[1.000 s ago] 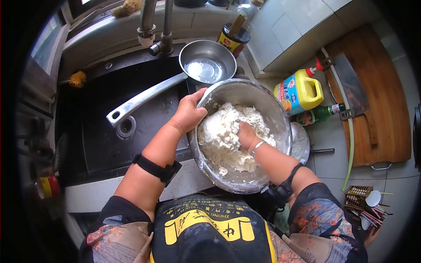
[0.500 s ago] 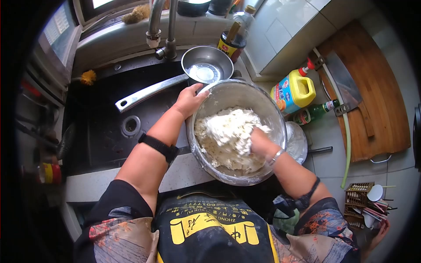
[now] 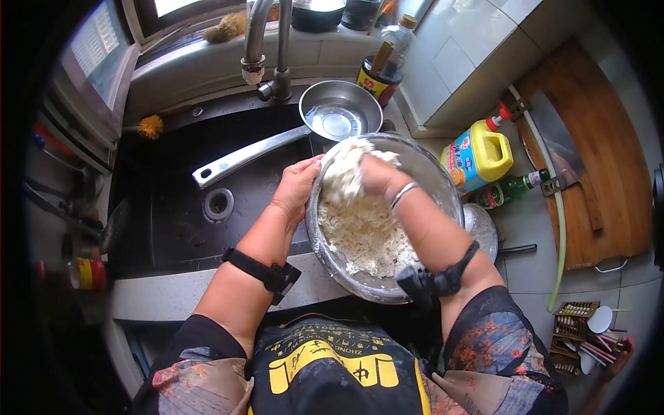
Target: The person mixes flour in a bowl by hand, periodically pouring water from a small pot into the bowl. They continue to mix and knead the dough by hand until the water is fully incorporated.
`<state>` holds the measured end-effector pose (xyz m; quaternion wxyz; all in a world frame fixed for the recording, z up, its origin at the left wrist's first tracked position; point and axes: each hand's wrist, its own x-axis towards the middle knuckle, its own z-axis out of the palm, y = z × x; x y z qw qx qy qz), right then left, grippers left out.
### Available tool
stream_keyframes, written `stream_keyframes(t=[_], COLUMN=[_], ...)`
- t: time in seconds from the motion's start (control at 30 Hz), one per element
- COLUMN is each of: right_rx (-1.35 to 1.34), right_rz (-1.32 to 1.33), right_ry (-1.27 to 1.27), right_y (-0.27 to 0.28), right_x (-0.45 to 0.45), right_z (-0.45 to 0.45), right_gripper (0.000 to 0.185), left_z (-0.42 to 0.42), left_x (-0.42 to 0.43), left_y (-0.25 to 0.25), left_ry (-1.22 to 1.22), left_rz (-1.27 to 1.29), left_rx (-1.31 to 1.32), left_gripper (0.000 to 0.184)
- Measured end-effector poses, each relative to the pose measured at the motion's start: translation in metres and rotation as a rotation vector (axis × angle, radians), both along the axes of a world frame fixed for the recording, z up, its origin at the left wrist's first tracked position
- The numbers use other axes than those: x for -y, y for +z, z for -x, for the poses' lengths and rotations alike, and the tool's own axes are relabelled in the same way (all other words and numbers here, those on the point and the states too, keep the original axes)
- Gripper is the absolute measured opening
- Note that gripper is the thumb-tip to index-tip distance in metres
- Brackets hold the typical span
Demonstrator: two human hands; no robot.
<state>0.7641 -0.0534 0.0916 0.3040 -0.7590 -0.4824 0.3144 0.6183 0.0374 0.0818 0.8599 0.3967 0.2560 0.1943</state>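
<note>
A large metal bowl (image 3: 443,180) stands tilted at the edge of the sink, with shaggy white dough (image 3: 366,232) inside. My left hand (image 3: 299,181) grips the bowl's left rim, its fingers closed on the edge. Inside the bowl, near the far left wall, my right hand (image 3: 377,174) is on a raised lump of the dough; its fingers are blurred and partly hidden by the dough. Just beyond the bowl is a metal ladle (image 3: 252,155) with a little water, its long handle reaching left over the sink.
The black sink (image 3: 173,207) lies left, under a faucet (image 3: 254,41). A dark sauce jar (image 3: 377,79) is behind the ladle. To the right are a yellow jug (image 3: 492,153), a green bottle (image 3: 512,190), a cleaver (image 3: 553,138), a wooden board (image 3: 609,159) and a utensil rack (image 3: 574,321).
My right hand has moved from the bowl's right side to its far left part, lifting dough with it. My left hand stays on the rim. The camera view has shifted slightly.
</note>
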Motion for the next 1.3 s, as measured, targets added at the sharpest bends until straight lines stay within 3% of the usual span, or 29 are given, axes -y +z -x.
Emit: stream_keyframes(t=[0.03,0.1,0.2,0.33,0.53,0.67,0.7,0.77,0.83,0.93,0.97,1.0,1.07,1.1,1.2,1.3], right_rx=[0.420,0.584,0.530,0.470,0.595,0.576,0.077,-0.646,-1.093,0.039,0.330,0.357,0.521,0.551,0.639,0.746], right_rz=[0.260,0.294,0.309,0.288,0.153,0.261,0.023,-0.302,-0.470,-0.086,0.167,0.240,0.406,0.356,0.243,0.335], right_ry=[0.067,0.308,0.623,0.775,0.458,-0.085,-0.345,-0.580,-0.547,-0.204,-0.212,-0.231,0.043,0.102,0.272,0.390], right_y=[0.011,0.033,0.042,0.044,0.013,0.015,-0.033,-0.063,-0.024,-0.032,-0.004,0.006,0.027,0.028,0.026,0.043], right_x=[0.000,0.010,0.048,0.103,0.043,0.038,0.041,0.057,0.078,0.111,0.112,0.109,0.099,0.096,0.084,0.075], right_z=[0.020,0.062,0.092,0.100,0.068,0.028,-0.003,-0.031,-0.019,-0.019,0.004,0.021,0.045,0.050,0.046,0.025], right_gripper=[0.020,0.013,0.012,0.014,0.014,0.013,0.015,0.020,0.026,0.028,0.028,0.018,0.013,0.012,0.012,0.013], left_z=[-0.001,-0.005,-0.010,-0.020,-0.025,-0.025,-0.022,-0.024,-0.021,-0.002,0.013,0.033,0.067,0.082,0.098,0.086], left_x=[-0.003,-0.009,-0.017,-0.020,-0.012,-0.014,-0.013,-0.013,-0.012,0.001,0.012,0.025,0.063,0.080,0.110,0.099], left_y=[-0.002,-0.009,-0.005,-0.007,-0.003,-0.010,-0.010,-0.005,-0.002,-0.007,0.000,0.002,0.009,0.003,0.006,0.000], left_ry=[0.010,0.008,-0.057,-0.130,-0.157,-0.064,-0.073,-0.092,-0.088,-0.043,-0.051,-0.085,-0.090,-0.093,-0.143,0.022], left_rz=[-0.021,-0.057,-0.090,-0.174,-0.246,-0.245,-0.242,-0.236,-0.285,-0.419,-0.402,-0.339,-0.172,-0.116,-0.006,0.011], left_rx=[0.004,0.023,-0.046,-0.041,-0.091,0.001,-0.023,-0.055,-0.107,-0.161,-0.228,-0.216,-0.180,-0.222,-0.273,-0.096], left_gripper=[0.025,0.024,0.019,0.018,0.021,0.024,0.025,0.027,0.029,0.035,0.037,0.040,0.046,0.045,0.030,0.021])
